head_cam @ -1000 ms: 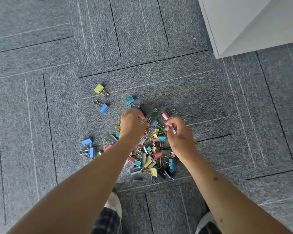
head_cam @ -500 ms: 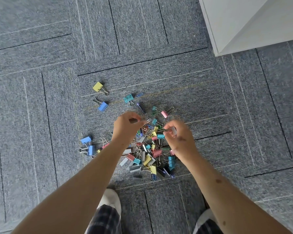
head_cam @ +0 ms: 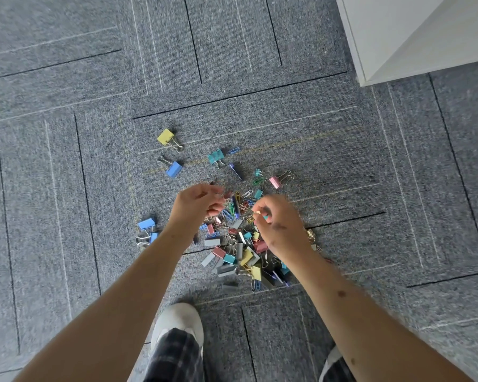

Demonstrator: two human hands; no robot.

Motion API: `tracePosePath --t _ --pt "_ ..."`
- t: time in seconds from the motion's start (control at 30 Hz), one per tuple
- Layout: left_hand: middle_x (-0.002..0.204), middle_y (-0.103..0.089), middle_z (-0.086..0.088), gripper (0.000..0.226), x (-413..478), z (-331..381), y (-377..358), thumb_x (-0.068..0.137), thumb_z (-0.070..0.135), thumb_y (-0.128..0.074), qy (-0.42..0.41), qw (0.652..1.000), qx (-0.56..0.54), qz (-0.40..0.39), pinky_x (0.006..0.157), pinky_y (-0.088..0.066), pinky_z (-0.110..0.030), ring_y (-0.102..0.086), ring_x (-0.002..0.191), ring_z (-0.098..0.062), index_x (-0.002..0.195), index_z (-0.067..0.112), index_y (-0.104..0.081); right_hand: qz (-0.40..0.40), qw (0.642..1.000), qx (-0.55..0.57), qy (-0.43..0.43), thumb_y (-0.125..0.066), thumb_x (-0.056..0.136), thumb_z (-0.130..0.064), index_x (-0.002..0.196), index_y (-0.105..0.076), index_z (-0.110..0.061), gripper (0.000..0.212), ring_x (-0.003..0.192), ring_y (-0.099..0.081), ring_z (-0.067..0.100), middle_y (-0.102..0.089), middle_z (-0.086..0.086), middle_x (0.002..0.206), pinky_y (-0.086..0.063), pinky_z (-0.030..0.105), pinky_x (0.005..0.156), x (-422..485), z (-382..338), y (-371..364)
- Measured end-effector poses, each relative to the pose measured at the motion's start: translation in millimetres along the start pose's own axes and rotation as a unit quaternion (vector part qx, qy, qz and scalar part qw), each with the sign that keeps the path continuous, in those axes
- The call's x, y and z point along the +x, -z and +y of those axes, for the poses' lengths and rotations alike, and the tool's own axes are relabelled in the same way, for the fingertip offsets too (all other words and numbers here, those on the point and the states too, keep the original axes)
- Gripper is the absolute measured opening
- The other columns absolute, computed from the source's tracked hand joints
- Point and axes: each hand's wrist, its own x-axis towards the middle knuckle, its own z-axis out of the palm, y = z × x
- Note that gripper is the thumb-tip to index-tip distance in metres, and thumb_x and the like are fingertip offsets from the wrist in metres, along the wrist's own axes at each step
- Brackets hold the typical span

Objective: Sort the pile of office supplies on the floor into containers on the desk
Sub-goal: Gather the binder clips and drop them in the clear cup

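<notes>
A pile of office supplies (head_cam: pixel 240 252) lies on the grey carpet: coloured binder clips, paper clips and grey staple strips. My left hand (head_cam: pixel 198 205) hovers over the pile's upper left edge with its fingers curled round a small dark grey piece, mostly hidden. My right hand (head_cam: pixel 276 221) is just above the middle of the pile. Its thumb and fingertips pinch a small teal clip (head_cam: pixel 265 217), and a gold paper clip shows beside it. No containers are in view.
Loose binder clips lie apart from the pile: yellow (head_cam: pixel 165 137), blue (head_cam: pixel 174 169), teal (head_cam: pixel 215 156), pink (head_cam: pixel 274 182) and two blue ones (head_cam: pixel 146 224) at the left. A white furniture corner (head_cam: pixel 398 37) stands at the top right. My shoes (head_cam: pixel 177 321) are below the pile.
My left hand has lifted off the pile with a small grey piece and curled tighter. My right hand has shifted slightly and still pinches small items over the pile.
</notes>
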Motion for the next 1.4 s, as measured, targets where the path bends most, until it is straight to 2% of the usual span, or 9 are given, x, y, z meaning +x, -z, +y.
tracePosePath --t 0.17,0.33,0.5,0.77,0.93,1.1,1.23,1.3,1.4 --pt "0.073 -0.064 -0.006 0.009 1 -2 10 0.09 -0.003 -0.055 0.018 1.0 -0.002 0.024 0.061 -0.052 -0.023 -0.058 0.061 -0.015 0.087 0.003 -0.061 0.02 0.998 -0.059 0.014 -0.058 0.092 -0.015 0.103 -0.061 -0.012 0.012 0.093 -0.054 0.01 -0.057 -0.003 0.101 -0.048 0.027 0.087 9 -10 -19" --pt "0.072 -0.065 -0.003 0.005 9 -11 22 0.085 0.024 -0.07 -0.031 0.988 0.142 0.06 0.064 -0.05 -0.031 -0.055 0.062 -0.016 0.086 0.021 -0.066 0.046 0.993 -0.104 -0.01 -0.061 0.092 -0.026 0.111 -0.057 -0.015 0.023 0.099 -0.049 0.009 -0.054 -0.007 0.107 -0.031 0.018 0.089 22 -19 -36" --pt "0.058 -0.055 0.005 0.006 8 -14 25 0.086 0.023 -0.071 -0.068 0.967 0.233 0.08 0.036 -0.033 -0.008 -0.044 0.04 0.0 0.088 0.023 -0.065 0.047 0.985 -0.157 -0.047 -0.068 0.087 -0.033 0.106 -0.055 -0.018 0.028 0.092 -0.045 0.011 -0.049 -0.007 0.101 -0.035 0.025 0.088 31 -27 -43" --pt "0.062 -0.056 -0.002 0.014 2 -23 31 0.086 0.011 -0.07 -0.074 0.966 0.237 0.066 0.039 -0.038 -0.009 -0.045 0.037 0.001 0.086 0.023 -0.064 0.043 0.988 -0.138 -0.045 -0.073 0.084 -0.025 0.1 -0.057 -0.018 0.024 0.092 -0.048 0.014 -0.053 -0.005 0.098 -0.034 0.029 0.088 33 -24 -45" --pt "0.064 -0.055 0.001 0.01 4 -23 30 0.086 0.013 -0.07 -0.082 0.963 0.253 0.054 0.041 -0.036 -0.007 -0.044 0.051 -0.007 0.091 0.02 -0.065 0.051 0.988 -0.141 -0.03 -0.074 0.082 -0.015 0.093 -0.055 -0.019 0.022 0.086 -0.052 0.015 -0.054 -0.007 0.088 -0.04 0.031 0.09 33 -24 -43" --pt "0.062 -0.055 0.0 0.009 6 -22 26 0.088 0.013 -0.069 -0.099 0.963 0.248 0.043 0.042 -0.038 -0.009 -0.049 0.053 -0.012 0.09 0.021 -0.065 0.021 0.996 -0.076 -0.029 -0.07 0.084 -0.012 0.1 -0.053 -0.018 0.024 0.093 -0.053 0.015 -0.053 -0.006 0.097 -0.044 0.036 0.094 35 -20 -39" --pt "0.061 -0.051 0.005 0.004 12 -14 16 0.089 0.017 -0.068 -0.121 0.956 0.263 0.047 0.041 -0.035 -0.007 -0.037 0.048 -0.003 0.092 0.019 -0.065 0.039 0.998 0.021 -0.041 -0.065 0.088 -0.013 0.112 -0.057 -0.012 0.025 0.083 -0.056 0.013 -0.058 -0.001 0.11 -0.052 0.03 0.082 35 -18 -30" --pt "0.062 -0.052 0.007 0.005 18 -5 7 0.09 0.019 -0.066 -0.132 0.953 0.267 0.054 0.04 -0.033 -0.007 -0.035 0.047 -0.002 0.094 0.016 -0.066 0.061 0.995 0.059 -0.059 -0.064 0.09 -0.014 0.112 -0.059 -0.01 0.024 0.077 -0.058 0.011 -0.06 0.002 0.109 -0.053 0.026 0.076 35 -17 -23" --pt "0.061 -0.051 0.008 0.009 31 11 -10 0.09 0.024 -0.067 -0.122 0.959 0.25 0.06 0.037 -0.031 -0.008 -0.033 0.045 -0.003 0.095 0.017 -0.065 0.079 0.987 0.109 -0.087 -0.064 0.091 -0.014 0.108 -0.061 -0.008 0.018 0.074 -0.063 0.009 -0.06 0.003 0.1 -0.059 0.03 0.063 33 -13 -13"
